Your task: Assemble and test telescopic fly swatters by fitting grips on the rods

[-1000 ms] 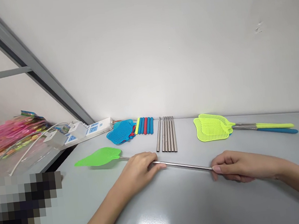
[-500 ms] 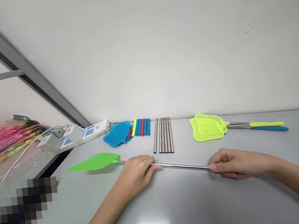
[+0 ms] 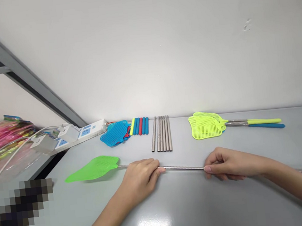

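A green fly swatter head sits at the left end of a thin metal rod. My left hand is wrapped over the rod a short way from the head. At the rod's right end, my right hand pinches it between thumb and fingers. Behind my hands lie several loose metal tubes side by side. To their left are several coloured handle grips and a pile of blue swatter heads with some red beneath.
Swatters with yellow-green heads, one with a yellow handle and one with a blue handle, lie at the back right. A power strip with plugs stands at the left, beside bagged pink items. A wall borders the grey table.
My hands have come slightly closer together, and less rod shows between them. The green head has turned, showing more of its perforated face. The whole view has shifted a little.
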`<state>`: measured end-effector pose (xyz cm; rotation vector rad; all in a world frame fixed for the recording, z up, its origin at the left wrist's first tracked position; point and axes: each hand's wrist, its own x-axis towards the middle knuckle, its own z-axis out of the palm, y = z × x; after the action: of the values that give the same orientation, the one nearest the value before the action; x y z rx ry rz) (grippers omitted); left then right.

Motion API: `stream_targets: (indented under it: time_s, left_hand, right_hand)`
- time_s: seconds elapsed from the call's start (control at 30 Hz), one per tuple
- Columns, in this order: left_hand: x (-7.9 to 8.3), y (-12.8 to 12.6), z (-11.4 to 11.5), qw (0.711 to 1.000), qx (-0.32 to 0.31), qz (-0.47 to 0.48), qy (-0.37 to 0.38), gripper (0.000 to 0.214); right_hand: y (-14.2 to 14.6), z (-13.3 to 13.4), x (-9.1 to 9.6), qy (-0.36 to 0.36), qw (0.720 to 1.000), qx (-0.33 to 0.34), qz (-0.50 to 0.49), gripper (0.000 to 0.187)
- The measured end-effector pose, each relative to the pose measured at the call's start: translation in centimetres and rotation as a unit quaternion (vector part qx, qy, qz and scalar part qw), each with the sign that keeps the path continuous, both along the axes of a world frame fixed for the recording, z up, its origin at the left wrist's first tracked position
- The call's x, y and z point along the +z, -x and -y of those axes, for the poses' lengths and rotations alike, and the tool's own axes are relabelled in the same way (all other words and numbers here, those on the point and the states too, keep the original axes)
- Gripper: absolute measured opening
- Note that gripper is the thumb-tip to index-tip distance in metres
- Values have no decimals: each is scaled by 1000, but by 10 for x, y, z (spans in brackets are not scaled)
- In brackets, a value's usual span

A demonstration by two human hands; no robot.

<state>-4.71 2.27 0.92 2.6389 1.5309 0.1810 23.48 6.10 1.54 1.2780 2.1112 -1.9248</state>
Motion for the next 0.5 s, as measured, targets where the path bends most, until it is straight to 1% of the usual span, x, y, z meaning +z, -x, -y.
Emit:
stream_targets:
  time_s: [0.2, 0.33, 0.5]
  left_hand:
    - [-2, -6, 3, 1000, -3, 5, -3, 35]
    - [-4, -10, 6, 1000, -13, 0, -8, 34]
    - [-4, -12, 9, 999, -39, -13, 7, 32]
  right_hand:
    - [2, 2, -3, -8, 1000, 8, 0, 38]
    - [5, 5, -4, -14, 1000, 2, 2, 41]
    - [9, 8, -3, -22, 999, 4, -29, 34]
